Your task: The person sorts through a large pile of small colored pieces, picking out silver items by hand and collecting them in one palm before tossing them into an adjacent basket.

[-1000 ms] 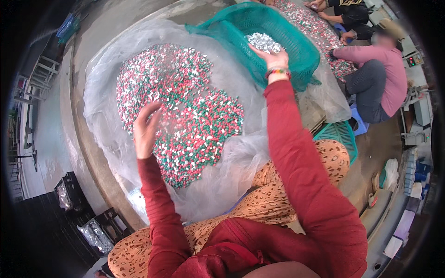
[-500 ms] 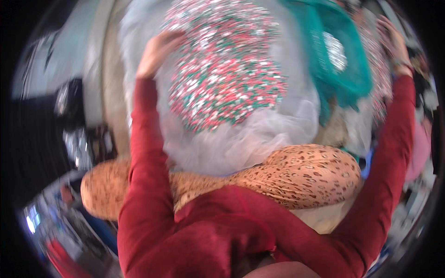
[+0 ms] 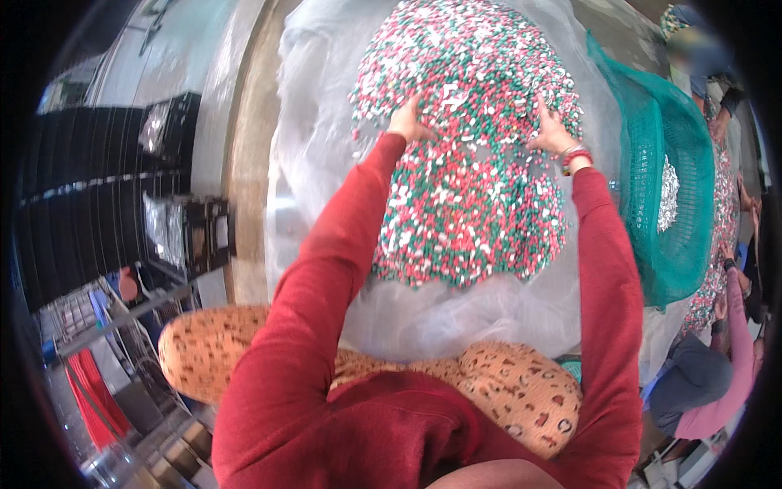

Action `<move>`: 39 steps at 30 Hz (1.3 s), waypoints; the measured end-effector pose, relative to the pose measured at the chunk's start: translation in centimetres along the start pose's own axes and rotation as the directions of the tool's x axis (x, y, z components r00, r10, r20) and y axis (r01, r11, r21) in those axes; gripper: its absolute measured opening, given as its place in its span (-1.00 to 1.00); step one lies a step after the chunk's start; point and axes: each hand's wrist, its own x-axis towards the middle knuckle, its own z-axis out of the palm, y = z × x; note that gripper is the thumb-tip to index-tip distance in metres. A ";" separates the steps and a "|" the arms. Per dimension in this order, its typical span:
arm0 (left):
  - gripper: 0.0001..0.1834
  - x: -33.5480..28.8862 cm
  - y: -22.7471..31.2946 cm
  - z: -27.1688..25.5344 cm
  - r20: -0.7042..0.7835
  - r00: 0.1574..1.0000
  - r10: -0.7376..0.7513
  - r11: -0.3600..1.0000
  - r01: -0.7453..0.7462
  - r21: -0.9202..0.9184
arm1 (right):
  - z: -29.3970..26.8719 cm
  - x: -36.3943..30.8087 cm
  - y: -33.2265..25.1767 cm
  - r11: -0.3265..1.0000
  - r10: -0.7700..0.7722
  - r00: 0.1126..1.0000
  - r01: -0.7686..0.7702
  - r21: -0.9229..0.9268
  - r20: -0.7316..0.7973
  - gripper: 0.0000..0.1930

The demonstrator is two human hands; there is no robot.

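A broad heap of small red, green and white pieces (image 3: 468, 220), perhaps wrapped candies, lies spread on a clear plastic sheet (image 3: 318, 106). My left hand (image 3: 410, 122) reaches into the heap's left side, thumb and fingers apart. Opposite it, at the heap's right side, my right hand (image 3: 554, 132) has its fingers spread among the pieces and a red band on the wrist. Neither hand grips anything that I can see. Between them sit a few larger white scraps (image 3: 453, 96), and thinner strips of the heap let the grey sheet show through.
To the right stands a green mesh basket (image 3: 643, 163) holding silvery white pieces (image 3: 668, 196). Beyond it, other people's hands (image 3: 727, 253) work at another strip of coloured pieces (image 3: 721, 216). Black crates (image 3: 199, 236) stand at the left. My patterned trouser legs (image 3: 521, 391) border the sheet.
My right hand has come from beyond the green basket to the heap. My left hand has moved rightward into the pieces. The view has shifted too.
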 end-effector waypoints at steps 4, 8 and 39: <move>0.08 0.1 0.0 1.9 0.032 0.992 -0.118 0.979 0.122 -0.163 | 2.9 1.9 -2.0 0.996 0.052 0.978 -0.064 -0.056 -0.200 0.18; 0.09 2.2 1.2 4.5 -0.035 0.990 0.134 0.984 -0.137 -0.115 | 3.1 2.1 0.6 0.982 -0.129 0.982 0.146 0.123 -0.139 -0.02; -0.63 -16.7 6.6 -4.5 0.566 0.818 -0.099 0.990 0.026 0.135 | -4.8 -19.8 -14.6 0.798 -0.367 0.807 0.018 0.602 0.463 -0.82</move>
